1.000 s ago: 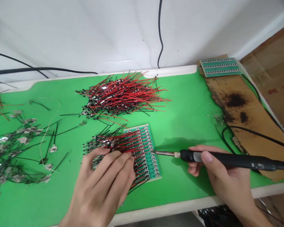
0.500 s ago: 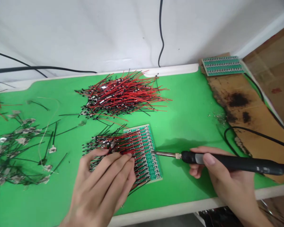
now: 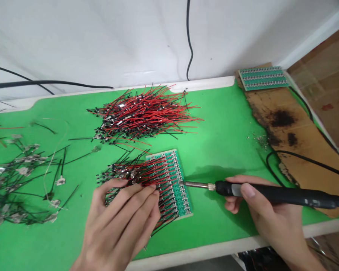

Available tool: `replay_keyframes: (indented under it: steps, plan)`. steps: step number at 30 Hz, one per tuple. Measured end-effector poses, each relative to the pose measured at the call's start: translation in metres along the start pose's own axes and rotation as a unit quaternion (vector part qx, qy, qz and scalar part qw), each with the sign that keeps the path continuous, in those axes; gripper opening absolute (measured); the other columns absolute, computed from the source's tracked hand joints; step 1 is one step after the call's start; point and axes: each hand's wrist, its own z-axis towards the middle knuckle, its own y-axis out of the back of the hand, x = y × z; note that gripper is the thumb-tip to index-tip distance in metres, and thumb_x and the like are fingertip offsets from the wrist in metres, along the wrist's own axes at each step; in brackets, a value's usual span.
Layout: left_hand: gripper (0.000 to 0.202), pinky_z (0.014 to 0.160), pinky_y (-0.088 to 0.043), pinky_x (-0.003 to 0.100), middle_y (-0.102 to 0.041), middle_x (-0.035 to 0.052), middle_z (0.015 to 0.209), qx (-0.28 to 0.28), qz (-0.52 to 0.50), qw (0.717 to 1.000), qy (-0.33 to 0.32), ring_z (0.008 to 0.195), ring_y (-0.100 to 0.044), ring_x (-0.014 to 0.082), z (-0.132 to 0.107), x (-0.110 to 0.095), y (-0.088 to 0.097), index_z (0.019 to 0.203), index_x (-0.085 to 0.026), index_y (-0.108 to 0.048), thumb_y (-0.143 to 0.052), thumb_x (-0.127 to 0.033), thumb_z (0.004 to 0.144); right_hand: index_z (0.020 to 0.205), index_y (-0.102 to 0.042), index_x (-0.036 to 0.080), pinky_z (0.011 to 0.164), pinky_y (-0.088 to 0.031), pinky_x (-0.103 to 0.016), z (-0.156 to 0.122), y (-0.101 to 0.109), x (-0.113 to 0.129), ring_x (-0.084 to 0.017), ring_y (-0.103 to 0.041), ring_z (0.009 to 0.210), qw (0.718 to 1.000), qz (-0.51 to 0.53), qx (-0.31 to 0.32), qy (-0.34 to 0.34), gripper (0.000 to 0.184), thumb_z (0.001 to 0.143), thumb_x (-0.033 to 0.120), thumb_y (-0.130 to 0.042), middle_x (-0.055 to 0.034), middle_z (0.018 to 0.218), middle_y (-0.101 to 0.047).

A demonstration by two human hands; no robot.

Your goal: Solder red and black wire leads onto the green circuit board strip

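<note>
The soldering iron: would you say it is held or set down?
Held: the right hand grips its black handle, tip at the circuit board's edge.

I am reading no legible text anywhere in this view. Past the left fingertips [image 3: 154, 188], no characters are resolving on the green circuit board [image 3: 181, 199]. Beyond the right thumb [image 3: 247, 190], I am making out a small pale marking [image 3: 313, 203] on the black soldering iron handle [image 3: 282, 196], but it is remaining unreadable. Farther up from the thumb, red printed characters [image 3: 335, 103] are showing on the brown cardboard [image 3: 319, 75], too blurred to decipher.
</note>
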Motion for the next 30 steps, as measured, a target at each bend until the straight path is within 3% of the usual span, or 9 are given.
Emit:
replay_keyframes:
  steps: [30]
  plan:
    - [0.012,0.105,-0.048,0.045,-0.086,0.0022,0.099,0.001,0.008,1.000,-0.001,0.090,-0.078,0.0170,-0.0066,0.0005,-0.0033,0.106,-0.015,-0.075,-0.073,-0.003,0.102,0.099,-0.090,0.025,0.057,-0.066,-0.032,0.0018,0.0031,-0.0011,-0.020,-0.075,0.056,1.000,-0.017,0.023,0.013,0.036,0.094,0.060,-0.088,-0.0035,0.067,-0.080]
